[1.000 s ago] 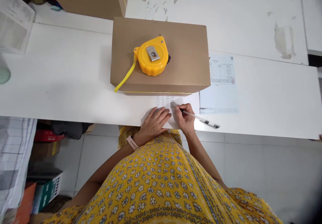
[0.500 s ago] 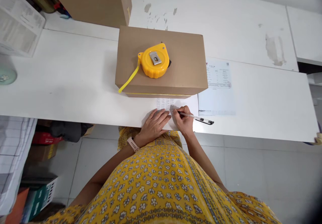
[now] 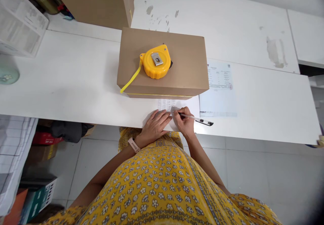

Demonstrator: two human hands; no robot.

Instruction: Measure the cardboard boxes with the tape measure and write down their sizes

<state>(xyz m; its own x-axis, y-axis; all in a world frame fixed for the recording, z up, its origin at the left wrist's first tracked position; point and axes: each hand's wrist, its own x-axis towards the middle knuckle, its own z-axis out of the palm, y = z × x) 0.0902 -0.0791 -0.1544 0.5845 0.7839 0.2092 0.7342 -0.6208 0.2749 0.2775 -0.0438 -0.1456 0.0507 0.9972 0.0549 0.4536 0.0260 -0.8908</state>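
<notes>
My right hand (image 3: 185, 121) pinches a pen (image 3: 199, 120) with a clear barrel and black ends, its tip down at a sheet of paper (image 3: 186, 104). Rows of small handwriting (image 3: 166, 105) cover part of that sheet. Flat on the paper's near edge lies my left hand (image 3: 156, 125), fingers stretched out and holding nothing. Just beyond both hands stands a closed brown cardboard box (image 3: 188, 59), which hides the sheet's far part. On top of the box rests a yellow tape measure (image 3: 156, 62) with a metal clip and a yellow wrist strap.
A printed document (image 3: 219, 100) lies right of the box on the white desk (image 3: 268, 107). Behind to the left stands a larger cardboard box (image 3: 98, 4). A white printed container (image 3: 20, 22) and a pale green object (image 3: 8, 74) are at the far left.
The pen's back end has shifted slightly left and down with a small movement of my right hand. My left hand stays in place. The camera view has shifted a little.
</notes>
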